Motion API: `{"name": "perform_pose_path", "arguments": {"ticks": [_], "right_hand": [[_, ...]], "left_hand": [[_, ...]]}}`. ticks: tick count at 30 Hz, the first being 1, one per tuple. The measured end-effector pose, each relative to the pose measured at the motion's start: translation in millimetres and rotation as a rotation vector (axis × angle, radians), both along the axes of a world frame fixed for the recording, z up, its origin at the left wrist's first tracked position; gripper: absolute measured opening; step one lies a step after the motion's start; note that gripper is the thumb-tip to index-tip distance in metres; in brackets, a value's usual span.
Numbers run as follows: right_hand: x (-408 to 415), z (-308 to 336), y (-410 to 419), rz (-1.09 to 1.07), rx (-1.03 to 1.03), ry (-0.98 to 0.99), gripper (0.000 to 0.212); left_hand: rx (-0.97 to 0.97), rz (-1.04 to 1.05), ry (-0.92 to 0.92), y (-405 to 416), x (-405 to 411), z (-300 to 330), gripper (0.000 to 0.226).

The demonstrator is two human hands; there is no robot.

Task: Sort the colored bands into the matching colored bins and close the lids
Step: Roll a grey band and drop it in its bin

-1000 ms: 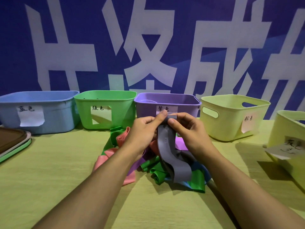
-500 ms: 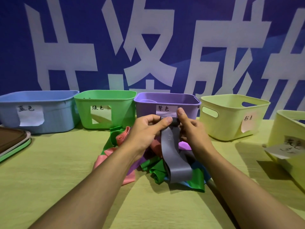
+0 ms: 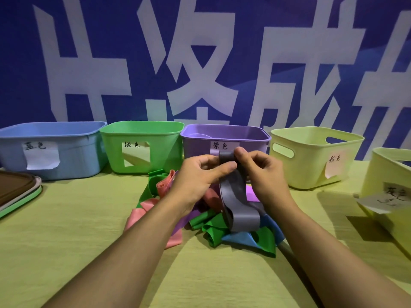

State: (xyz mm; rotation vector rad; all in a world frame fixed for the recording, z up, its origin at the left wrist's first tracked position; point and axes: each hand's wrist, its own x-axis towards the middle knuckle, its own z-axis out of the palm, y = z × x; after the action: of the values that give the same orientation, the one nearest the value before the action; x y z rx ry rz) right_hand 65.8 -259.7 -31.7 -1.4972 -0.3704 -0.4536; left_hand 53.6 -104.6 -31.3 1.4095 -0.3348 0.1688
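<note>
grey rubbery band (image 3: 233,196), a flat wide loop, hung from both hands in front of the purple plastic bin (image 3: 224,138), its lower end drooping onto the tangled pile of pink, green, purple and blue bands (image 3: 200,216) on the yellow-green worktop (image 3: 66,241). the left hand (image 3: 198,178) pinched the band's top fold between thumb and curled fingers; the right hand (image 3: 262,172) pinched the same fold from the other side, thumb tip on the band's upper edge. the two hands sat just beside each other, almost touching.

judging by how it sagged and curled, the band looked light, limp and stretchy, with a slightly matte surface that should not slip much. a pinch at one end seemed enough to carry it, though the trailing loop could drag neighbours from the pile; gathering it or lifting it well above the heap would likely help.

behind the pile stood a row of open bins: a blue plastic bin (image 3: 51,150) at far left, a green plastic bin (image 3: 142,147), the purple one, then a pale yellow bin with handle slots (image 3: 315,156), each with a handwritten paper label. a second pale yellow bin (image 3: 391,181) at the right edge carried a label that seemed to read grey, so that was probably the destination. stacked lids, brown over green (image 3: 17,192), lay at the left edge. no bin was yet lidded.
</note>
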Motion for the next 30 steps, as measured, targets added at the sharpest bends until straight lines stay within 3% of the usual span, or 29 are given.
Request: {"name": "perform_pose_path", "arguments": {"ticks": [10, 16, 21, 30], "right_hand": [[-1, -3, 0, 0.041, -0.054, -0.063, 0.035], [3, -5, -2, 0.081, -0.071, -0.109, 0.019], [6, -7, -2, 0.077, -0.101, -0.161, 0.031], [6, -8, 0, 0.120, -0.122, -0.168, 0.032]], "left_hand": [[-0.072, 0.017, 0.036, 4, 2, 2, 0.021], [-0.112, -0.012, 0.022, 6, 0, 4, 0.028], [-0.126, -0.013, 0.015, 5, -1, 8, 0.033], [-0.124, 0.055, 0.097, 3, -4, 9, 0.035]]}}
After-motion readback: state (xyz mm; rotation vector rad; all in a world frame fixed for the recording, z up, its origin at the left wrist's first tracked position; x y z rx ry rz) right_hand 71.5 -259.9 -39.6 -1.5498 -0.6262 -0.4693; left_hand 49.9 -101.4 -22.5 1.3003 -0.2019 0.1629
